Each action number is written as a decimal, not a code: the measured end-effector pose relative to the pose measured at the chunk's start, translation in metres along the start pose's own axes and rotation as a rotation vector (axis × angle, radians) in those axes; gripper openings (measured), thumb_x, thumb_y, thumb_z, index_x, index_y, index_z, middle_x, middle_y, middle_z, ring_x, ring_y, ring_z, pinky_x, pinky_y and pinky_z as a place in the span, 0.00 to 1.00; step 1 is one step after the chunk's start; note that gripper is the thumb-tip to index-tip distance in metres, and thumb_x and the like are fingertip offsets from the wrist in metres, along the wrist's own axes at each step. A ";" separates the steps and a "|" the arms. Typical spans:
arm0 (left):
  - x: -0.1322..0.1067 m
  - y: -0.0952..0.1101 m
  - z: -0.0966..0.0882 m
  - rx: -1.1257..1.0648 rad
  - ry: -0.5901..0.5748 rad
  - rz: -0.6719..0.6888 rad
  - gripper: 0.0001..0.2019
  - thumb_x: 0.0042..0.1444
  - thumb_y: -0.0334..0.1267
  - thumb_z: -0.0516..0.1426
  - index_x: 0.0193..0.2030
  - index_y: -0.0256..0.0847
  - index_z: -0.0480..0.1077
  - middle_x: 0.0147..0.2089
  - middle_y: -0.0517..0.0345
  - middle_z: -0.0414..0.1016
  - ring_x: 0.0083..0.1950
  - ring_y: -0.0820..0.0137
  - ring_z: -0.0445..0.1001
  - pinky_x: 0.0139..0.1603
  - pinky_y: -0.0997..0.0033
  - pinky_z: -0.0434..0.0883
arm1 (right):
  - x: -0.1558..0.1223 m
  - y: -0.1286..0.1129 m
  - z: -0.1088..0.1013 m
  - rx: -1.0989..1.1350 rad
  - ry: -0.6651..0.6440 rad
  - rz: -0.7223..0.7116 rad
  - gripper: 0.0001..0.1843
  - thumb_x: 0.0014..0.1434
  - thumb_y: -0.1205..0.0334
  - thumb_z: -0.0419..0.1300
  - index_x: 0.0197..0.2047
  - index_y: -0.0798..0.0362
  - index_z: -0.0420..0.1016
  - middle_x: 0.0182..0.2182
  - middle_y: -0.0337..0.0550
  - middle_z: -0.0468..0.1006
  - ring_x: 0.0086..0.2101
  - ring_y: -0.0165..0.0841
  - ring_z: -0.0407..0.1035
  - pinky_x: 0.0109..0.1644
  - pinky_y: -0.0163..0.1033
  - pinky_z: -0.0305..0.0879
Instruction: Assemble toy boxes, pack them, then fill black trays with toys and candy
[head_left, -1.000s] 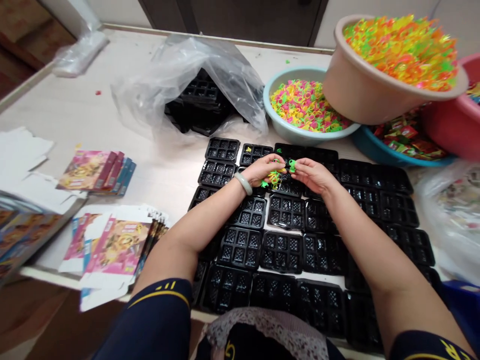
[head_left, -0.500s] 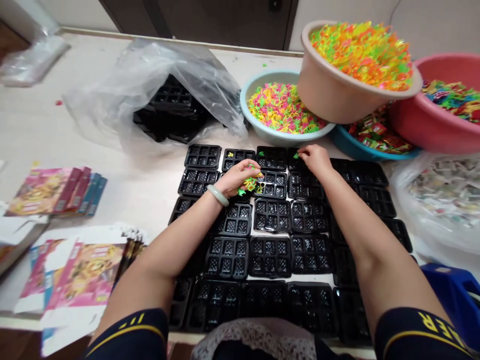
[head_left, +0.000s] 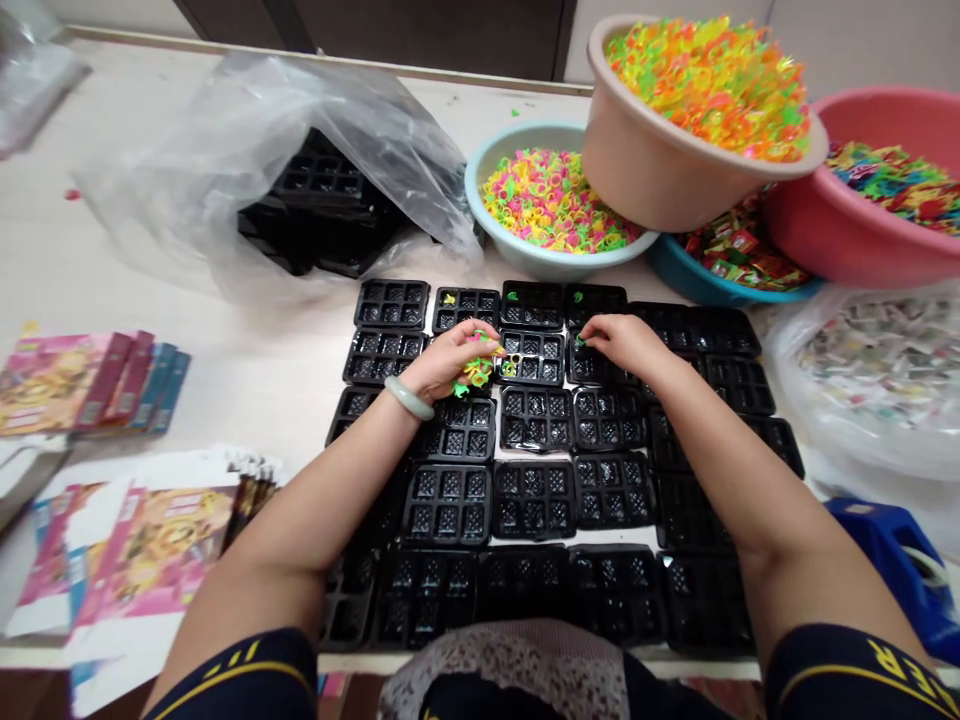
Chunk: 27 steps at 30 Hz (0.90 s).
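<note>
Tabletop (head_left: 262,385): pale, with rows of black six-cell trays (head_left: 448,505) spread from the center toward six o'clock, beneath a dark panel (head_left: 420,30) at twelve.

Left hand (head_left: 450,362): near the center of the view, fingers curled around a bunch of small plastic trinkets (head_left: 474,374), green and yellow among them; a pale bangle (head_left: 409,398) circles the wrist.

Right hand (head_left: 624,340): at three o'clock from the left, thumb and fingertips pinched together on a small green piece (head_left: 579,341) at a second-row tray.

Trays in the far row: one yellow trinket (head_left: 449,299) and two green ones, each in a separate tray, sit toward twelve o'clock from the hands.

Basins: light blue (head_left: 478,215) at one o'clock, heaped with pink, yellow and green rings; beige (head_left: 667,170) at two, piled with orange and yellow pieces; red (head_left: 862,245) and teal (head_left: 742,292) between two and three, the teal one holding wrapped packets.

Clear bag (head_left: 405,110): at ten o'clock, more black trays inside.

Cartons: boxes (head_left: 52,385) standing at nine o'clock, printed flat cartons (head_left: 165,540) at eight.

Tape dispenser (head_left: 874,560): blue, at four o'clock.
</note>
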<state>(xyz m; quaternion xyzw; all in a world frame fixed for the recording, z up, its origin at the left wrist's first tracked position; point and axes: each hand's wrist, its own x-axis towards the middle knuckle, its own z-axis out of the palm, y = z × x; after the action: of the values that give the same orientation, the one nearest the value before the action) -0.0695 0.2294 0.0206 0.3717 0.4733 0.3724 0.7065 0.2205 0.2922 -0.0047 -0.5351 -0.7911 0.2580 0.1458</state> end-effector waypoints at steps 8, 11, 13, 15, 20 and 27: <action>-0.021 0.002 0.002 -0.022 0.009 0.008 0.12 0.49 0.36 0.65 0.37 0.39 0.66 0.31 0.56 0.77 0.19 0.82 0.65 0.15 0.85 0.50 | -0.035 -0.012 -0.003 0.012 -0.011 -0.049 0.11 0.51 0.73 0.61 0.36 0.49 0.78 0.37 0.43 0.77 0.35 0.37 0.70 0.42 0.43 0.65; -0.028 -0.007 0.006 -0.069 -0.044 -0.016 0.13 0.49 0.37 0.65 0.38 0.39 0.65 0.32 0.56 0.78 0.18 0.82 0.64 0.14 0.84 0.49 | -0.058 -0.018 0.004 0.112 -0.126 -0.034 0.10 0.51 0.72 0.63 0.36 0.49 0.78 0.35 0.41 0.77 0.35 0.36 0.70 0.41 0.43 0.66; -0.032 -0.016 0.012 -0.101 -0.085 -0.044 0.14 0.48 0.37 0.65 0.37 0.39 0.65 0.32 0.55 0.78 0.18 0.81 0.64 0.14 0.85 0.49 | -0.070 -0.025 0.010 0.170 -0.132 -0.034 0.10 0.50 0.71 0.64 0.35 0.48 0.78 0.36 0.41 0.78 0.37 0.37 0.71 0.44 0.44 0.66; -0.035 -0.025 0.020 -0.117 -0.119 -0.073 0.14 0.48 0.37 0.65 0.37 0.39 0.65 0.31 0.55 0.78 0.18 0.81 0.64 0.15 0.84 0.51 | -0.076 -0.037 0.016 0.247 -0.060 -0.040 0.08 0.52 0.68 0.64 0.36 0.47 0.79 0.38 0.42 0.78 0.39 0.38 0.71 0.47 0.46 0.67; -0.044 -0.041 0.034 -0.141 -0.178 -0.106 0.14 0.47 0.36 0.66 0.37 0.38 0.66 0.31 0.54 0.78 0.23 0.79 0.71 0.22 0.82 0.61 | -0.076 -0.079 0.036 0.682 -0.113 0.029 0.08 0.55 0.60 0.63 0.40 0.46 0.78 0.40 0.42 0.79 0.38 0.36 0.73 0.44 0.45 0.69; -0.072 -0.054 0.044 -0.101 -0.205 -0.133 0.13 0.48 0.37 0.67 0.37 0.36 0.70 0.33 0.55 0.77 0.30 0.77 0.74 0.29 0.80 0.67 | -0.095 -0.103 0.061 0.995 -0.301 0.190 0.10 0.48 0.58 0.69 0.35 0.48 0.76 0.28 0.38 0.80 0.30 0.31 0.73 0.33 0.37 0.69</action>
<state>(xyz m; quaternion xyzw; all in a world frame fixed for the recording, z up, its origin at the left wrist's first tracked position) -0.0383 0.1349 0.0136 0.3397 0.4029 0.3083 0.7919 0.1469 0.1585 0.0074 -0.4275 -0.5332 0.6883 0.2432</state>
